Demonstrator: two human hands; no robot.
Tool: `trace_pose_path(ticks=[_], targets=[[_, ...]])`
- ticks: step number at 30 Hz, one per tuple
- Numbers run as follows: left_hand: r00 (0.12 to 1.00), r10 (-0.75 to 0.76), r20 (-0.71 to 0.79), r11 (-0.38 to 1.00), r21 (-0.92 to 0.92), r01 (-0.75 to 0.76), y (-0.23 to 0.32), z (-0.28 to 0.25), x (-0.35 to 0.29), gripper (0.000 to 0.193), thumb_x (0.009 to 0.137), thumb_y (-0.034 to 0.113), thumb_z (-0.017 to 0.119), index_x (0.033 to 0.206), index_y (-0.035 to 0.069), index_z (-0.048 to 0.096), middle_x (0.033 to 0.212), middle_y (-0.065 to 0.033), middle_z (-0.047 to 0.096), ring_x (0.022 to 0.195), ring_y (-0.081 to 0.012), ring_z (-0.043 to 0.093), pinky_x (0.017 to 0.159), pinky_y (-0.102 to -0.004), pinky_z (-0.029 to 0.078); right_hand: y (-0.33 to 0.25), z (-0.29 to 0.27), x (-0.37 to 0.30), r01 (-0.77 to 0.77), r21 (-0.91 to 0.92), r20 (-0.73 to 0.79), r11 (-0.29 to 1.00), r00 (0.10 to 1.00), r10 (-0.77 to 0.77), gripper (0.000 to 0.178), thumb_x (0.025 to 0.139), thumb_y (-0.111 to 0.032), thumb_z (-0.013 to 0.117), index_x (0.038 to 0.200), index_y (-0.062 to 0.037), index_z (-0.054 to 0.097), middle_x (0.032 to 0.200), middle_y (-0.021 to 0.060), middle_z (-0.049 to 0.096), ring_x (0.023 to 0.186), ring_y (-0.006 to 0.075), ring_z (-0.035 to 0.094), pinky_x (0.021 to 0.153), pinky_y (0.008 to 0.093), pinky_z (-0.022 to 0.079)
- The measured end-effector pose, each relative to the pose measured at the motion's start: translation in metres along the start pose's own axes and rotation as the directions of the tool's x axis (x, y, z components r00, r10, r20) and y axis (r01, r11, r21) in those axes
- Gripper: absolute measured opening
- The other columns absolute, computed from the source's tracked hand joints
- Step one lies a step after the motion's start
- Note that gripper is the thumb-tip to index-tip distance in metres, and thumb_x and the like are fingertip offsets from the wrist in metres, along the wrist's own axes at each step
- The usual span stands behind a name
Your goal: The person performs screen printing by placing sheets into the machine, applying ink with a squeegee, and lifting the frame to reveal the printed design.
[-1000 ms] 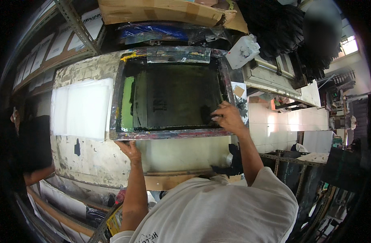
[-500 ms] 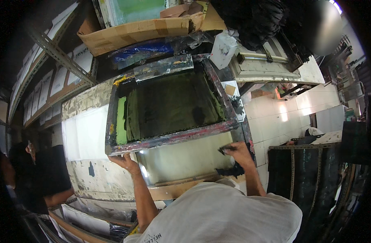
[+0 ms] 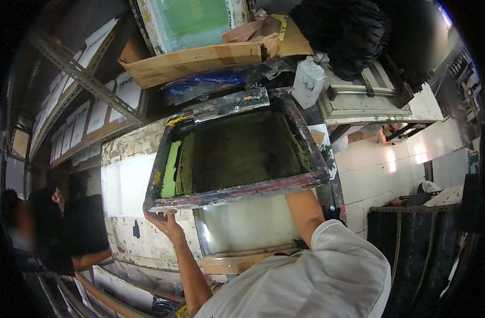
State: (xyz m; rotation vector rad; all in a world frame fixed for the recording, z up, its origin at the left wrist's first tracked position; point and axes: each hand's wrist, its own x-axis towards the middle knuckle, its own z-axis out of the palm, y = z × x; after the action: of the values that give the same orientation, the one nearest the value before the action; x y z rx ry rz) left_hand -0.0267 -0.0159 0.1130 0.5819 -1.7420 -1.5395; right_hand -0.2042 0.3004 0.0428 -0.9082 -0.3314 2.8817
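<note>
A wooden screen-printing frame [image 3: 237, 196], smeared with dark ink, is tilted up at its near edge. Dark ink coats most of its mesh [image 3: 242, 153], with a bright green strip at the left side. My left hand [image 3: 168, 224] grips the frame's near left corner from below. My right forearm [image 3: 304, 212] reaches in under the raised near edge; the hand itself is hidden beneath the frame, so its fingers and anything in them cannot be seen. Below the frame lies a pale, shiny printing surface [image 3: 242, 225].
White sheets [image 3: 127, 185] lie on the stained table left of the frame. Behind it are a torn cardboard box [image 3: 200, 63], blue plastic [image 3: 205, 85] and a white jug [image 3: 309, 82]. A metal shelf [image 3: 89, 79] rises at the left. Another person [image 3: 46, 228] is at far left.
My right hand, which held a small black wad over the pale surface, has gone forward beneath the frame. The frame's near edge stands higher, still in my left hand. The view has shifted.
</note>
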Motion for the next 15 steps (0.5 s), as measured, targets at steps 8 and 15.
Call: trace_pose_path(ticks=[8, 15], targets=[[0.995, 0.098, -0.017, 0.995, 0.027, -0.097, -0.023, -0.007, -0.002, 0.086, 0.091, 0.024, 0.071, 0.155, 0.012, 0.016, 0.14, -0.0166, 0.04, 0.11, -0.0248, 0.054, 0.076, -0.0346, 0.058, 0.007, -0.01, 0.003, -0.033, -0.12, 0.017, 0.992, 0.999, 0.035, 0.015, 0.082, -0.009, 0.07, 0.096, -0.0068, 0.064, 0.093, 0.006, 0.063, 0.088, 0.0235, 0.06, 0.08, 0.0398, 0.051], [0.996, 0.09, -0.016, 0.995, 0.046, -0.089, -0.01, -0.001, 0.001, 0.083, 0.091, 0.021, 0.069, 0.155, 0.011, 0.016, 0.135, -0.0168, 0.043, 0.105, -0.0237, 0.055, 0.075, -0.034, 0.059, 0.003, -0.009, 0.016, -0.005, -0.14, 0.013, 0.99, 1.0, 0.007, 0.021, 0.08, -0.011, 0.071, 0.099, -0.0045, 0.065, 0.095, 0.0091, 0.064, 0.093, 0.0271, 0.061, 0.082, 0.0418, 0.051]])
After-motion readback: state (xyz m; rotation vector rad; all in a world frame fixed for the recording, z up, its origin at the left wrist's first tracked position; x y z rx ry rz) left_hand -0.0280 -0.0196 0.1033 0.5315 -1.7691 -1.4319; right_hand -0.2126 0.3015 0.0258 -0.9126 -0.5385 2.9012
